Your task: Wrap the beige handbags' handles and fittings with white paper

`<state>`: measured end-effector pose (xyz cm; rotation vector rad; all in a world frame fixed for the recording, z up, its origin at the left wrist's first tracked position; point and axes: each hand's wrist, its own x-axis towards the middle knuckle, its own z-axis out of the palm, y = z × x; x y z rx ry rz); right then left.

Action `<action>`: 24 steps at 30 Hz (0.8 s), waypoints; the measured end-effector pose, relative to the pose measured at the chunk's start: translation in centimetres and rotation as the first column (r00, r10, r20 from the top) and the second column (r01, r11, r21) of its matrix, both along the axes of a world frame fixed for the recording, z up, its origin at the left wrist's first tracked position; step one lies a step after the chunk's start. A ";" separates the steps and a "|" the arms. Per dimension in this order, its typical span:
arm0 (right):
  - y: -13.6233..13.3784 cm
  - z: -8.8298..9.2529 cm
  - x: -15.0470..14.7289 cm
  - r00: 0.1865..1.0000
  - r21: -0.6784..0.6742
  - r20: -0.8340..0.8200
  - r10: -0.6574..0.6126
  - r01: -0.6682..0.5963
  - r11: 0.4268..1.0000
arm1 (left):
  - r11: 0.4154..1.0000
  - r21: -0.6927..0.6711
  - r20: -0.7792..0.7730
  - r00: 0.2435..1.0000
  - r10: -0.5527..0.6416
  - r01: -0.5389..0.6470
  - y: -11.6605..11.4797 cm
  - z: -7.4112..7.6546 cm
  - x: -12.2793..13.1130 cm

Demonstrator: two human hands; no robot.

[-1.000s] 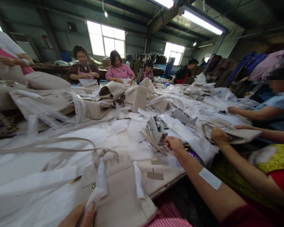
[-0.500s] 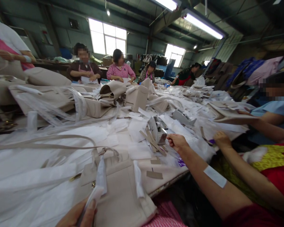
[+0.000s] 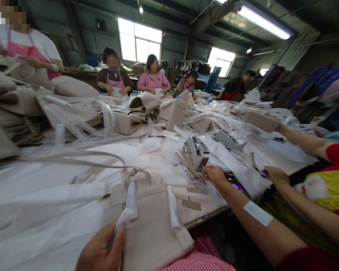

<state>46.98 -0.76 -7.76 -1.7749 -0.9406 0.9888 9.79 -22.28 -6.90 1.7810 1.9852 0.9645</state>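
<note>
My left hand (image 3: 101,250) is at the bottom edge, with thumb and fingers closed on a white paper-wrapped handle (image 3: 130,209) of a beige bag (image 3: 149,229) that lies flat at the table's near edge. My right hand (image 3: 214,174), on an arm with a white patch, reaches out to a pile of beige strips (image 3: 190,167). Its fingers are curled on one strip, beside a small grey box (image 3: 196,152).
The long table (image 3: 45,210) is covered with white paper sheets, beige bags (image 3: 173,111) and straps (image 3: 73,160). A person in red and yellow sits close on my right, one hand (image 3: 277,175) on the table and the other holding a beige piece (image 3: 261,120). Several people work along the far side.
My right hand has stayed at the strip pile and my left has kept its grip. The person on my right has lifted a beige piece off the table and moved it away.
</note>
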 end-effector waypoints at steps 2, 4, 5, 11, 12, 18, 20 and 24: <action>-2.1 0.7 -2.2 0.995 0.024 -0.021 0.098 -0.098 0.995 | 0.998 0.057 -0.056 0.998 -0.018 0.022 -0.3 0.5 0.4; -4.6 1.8 -5.4 0.966 0.034 -0.075 0.249 -0.247 0.968 | 0.995 0.095 -0.125 0.992 -0.028 0.040 -0.4 0.9 0.9; -6.0 2.5 -7.3 0.921 0.055 -0.118 0.371 -0.367 0.928 | 0.994 0.097 -0.169 0.985 -0.030 0.047 -0.4 1.0 1.2; -13.2 6.3 -18.5 0.604 -0.022 -0.352 0.715 -0.769 0.638 | 0.997 0.081 -0.462 0.886 0.027 0.012 -1.1 1.8 2.3; -13.8 6.4 -19.7 0.589 -0.044 -0.374 0.716 -0.783 0.621 | 0.996 0.083 -0.489 0.872 0.027 0.015 -1.3 1.9 2.4; -14.4 5.1 -22.5 0.662 -0.186 -0.318 0.679 -0.746 0.640 | 0.993 0.098 -0.560 0.829 0.006 0.059 -1.7 1.8 2.5; -14.4 4.8 -22.4 0.670 -0.203 -0.320 0.670 -0.740 0.642 | 0.990 0.126 -0.568 0.823 0.017 0.066 -1.7 1.4 2.4; -14.3 4.7 -22.2 0.673 -0.215 -0.292 0.680 -0.739 0.639 | 0.984 0.134 -0.570 0.821 -0.023 0.120 -1.7 0.8 2.2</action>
